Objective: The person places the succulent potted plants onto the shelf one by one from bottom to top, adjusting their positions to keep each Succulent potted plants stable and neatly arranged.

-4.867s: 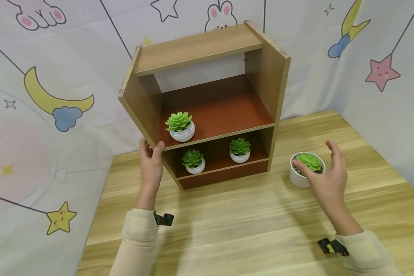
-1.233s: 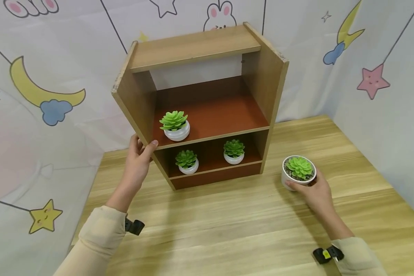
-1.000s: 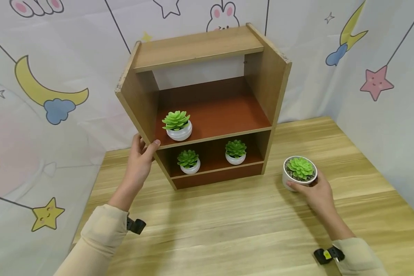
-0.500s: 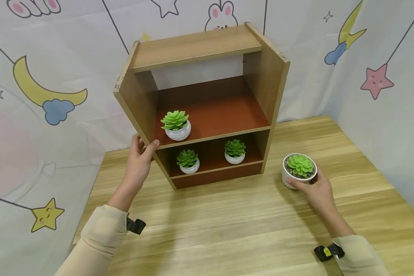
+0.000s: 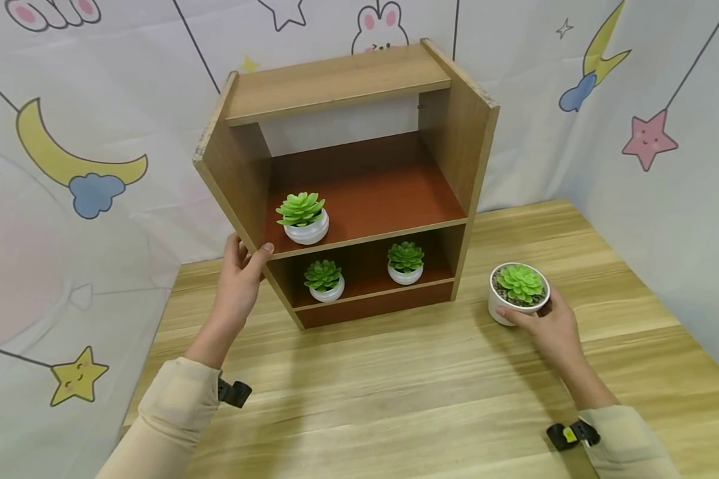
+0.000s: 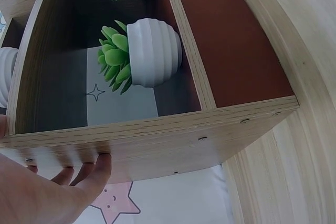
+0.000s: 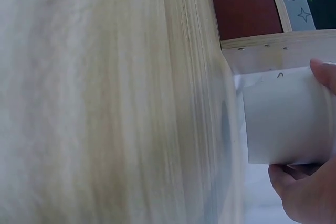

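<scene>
My right hand (image 5: 554, 332) holds a white cylindrical pot (image 5: 500, 309) with a light green succulent (image 5: 520, 283) in gravel. Thumb and fingers lie on opposite sides of the pot. In the right wrist view a narrow strip shows between the pot's base (image 7: 257, 124) and the tabletop. My left hand (image 5: 239, 283) grips the left side panel of a small wooden shelf (image 5: 383, 183), thumb at the front edge. In the left wrist view its fingertips (image 6: 102, 163) press the panel's outer face.
One potted succulent (image 5: 307, 229) sits on the upper board's left end. Two darker ones, left (image 5: 326, 289) and right (image 5: 405, 269), stand in the lower compartment. The wooden table (image 5: 389, 386) extends in front, with a patterned cloth (image 5: 683, 219) behind and at the sides.
Several seconds ago my right hand was spread around the pot; now it grips it. Over the last second the pot has risen slightly in view. The left hand keeps its hold on the shelf.
</scene>
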`<state>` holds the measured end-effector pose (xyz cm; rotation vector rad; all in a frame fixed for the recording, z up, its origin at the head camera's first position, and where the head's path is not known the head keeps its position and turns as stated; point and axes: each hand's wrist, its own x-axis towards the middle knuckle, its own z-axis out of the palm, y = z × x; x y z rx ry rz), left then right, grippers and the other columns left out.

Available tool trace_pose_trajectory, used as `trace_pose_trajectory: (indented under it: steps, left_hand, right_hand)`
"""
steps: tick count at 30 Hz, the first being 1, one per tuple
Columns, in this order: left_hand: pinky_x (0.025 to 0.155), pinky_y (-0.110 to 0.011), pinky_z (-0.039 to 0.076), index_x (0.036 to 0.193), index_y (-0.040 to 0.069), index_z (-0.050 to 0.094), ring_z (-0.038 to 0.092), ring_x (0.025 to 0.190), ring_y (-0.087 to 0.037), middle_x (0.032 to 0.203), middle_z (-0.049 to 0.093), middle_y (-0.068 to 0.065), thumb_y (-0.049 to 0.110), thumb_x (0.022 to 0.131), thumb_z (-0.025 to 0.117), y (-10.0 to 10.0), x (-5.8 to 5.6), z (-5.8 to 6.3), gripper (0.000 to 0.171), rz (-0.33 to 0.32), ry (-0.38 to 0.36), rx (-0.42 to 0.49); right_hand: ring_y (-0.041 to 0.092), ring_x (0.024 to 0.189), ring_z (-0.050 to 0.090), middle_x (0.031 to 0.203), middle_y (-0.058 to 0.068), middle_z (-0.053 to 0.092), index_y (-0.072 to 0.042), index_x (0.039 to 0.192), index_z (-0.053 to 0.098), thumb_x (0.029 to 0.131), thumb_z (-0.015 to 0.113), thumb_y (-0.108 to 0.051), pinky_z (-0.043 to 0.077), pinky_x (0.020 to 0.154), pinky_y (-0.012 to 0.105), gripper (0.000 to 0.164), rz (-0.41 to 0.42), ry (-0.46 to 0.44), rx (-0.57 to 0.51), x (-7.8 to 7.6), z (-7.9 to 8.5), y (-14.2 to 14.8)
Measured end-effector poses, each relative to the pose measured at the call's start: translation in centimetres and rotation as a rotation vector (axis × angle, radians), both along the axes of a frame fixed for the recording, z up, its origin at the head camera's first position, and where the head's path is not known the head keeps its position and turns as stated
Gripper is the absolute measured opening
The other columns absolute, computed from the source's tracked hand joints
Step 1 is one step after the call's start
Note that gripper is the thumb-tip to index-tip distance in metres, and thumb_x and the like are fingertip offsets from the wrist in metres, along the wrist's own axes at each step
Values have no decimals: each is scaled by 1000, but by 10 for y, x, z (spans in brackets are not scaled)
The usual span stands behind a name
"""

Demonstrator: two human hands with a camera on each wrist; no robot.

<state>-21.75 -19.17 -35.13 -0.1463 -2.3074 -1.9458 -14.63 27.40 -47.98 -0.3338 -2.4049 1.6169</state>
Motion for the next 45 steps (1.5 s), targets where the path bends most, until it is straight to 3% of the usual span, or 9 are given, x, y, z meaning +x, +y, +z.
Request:
trace_pose_trajectory:
  steps: [5,14,21,27,34,45]
  left_hand:
    - [98,-47,38,150,13,26,42,128,-25,144,41,-8,28,101,54,-1,0,0,58,-9,7,-3]
    - [98,-49,38,151,13,23,41,130,-26,147,37,-10,29,102,52,-1,1,1,59,-30,5,-21]
    - [99,-50,37,152,13,22,40,131,-26,148,36,-11,29,102,52,-1,1,1,61,-24,2,-26]
    - [99,-48,37,151,12,23,40,130,-25,148,37,-11,29,102,52,0,1,1,60,-18,1,-27]
    - [99,-49,38,151,11,23,41,129,-27,147,38,-12,28,102,52,0,1,1,60,-15,10,-17]
    - [100,-49,37,152,13,23,40,130,-26,148,37,-10,30,101,53,-1,1,0,61,-19,-1,-16]
  right_hand:
    - [31,130,43,144,17,46,-5,150,36,77,87,-29,37,105,40,92,-23,5,-6,1,3,-2]
    - [31,124,48,139,16,50,-7,150,38,75,88,-22,43,91,18,91,-5,53,24,4,12,-6]
    - [34,125,48,140,18,49,-6,150,38,74,89,-19,43,99,31,92,10,84,33,4,16,-9]
    - [33,123,48,139,17,50,-8,150,40,72,90,-16,42,97,25,92,33,105,38,5,19,-11]
    - [22,117,51,137,15,51,-8,149,41,73,90,-15,44,91,18,91,66,114,35,7,22,-11]
    - [33,124,48,139,16,50,-8,149,40,72,90,-15,42,95,20,92,66,114,46,9,27,-15]
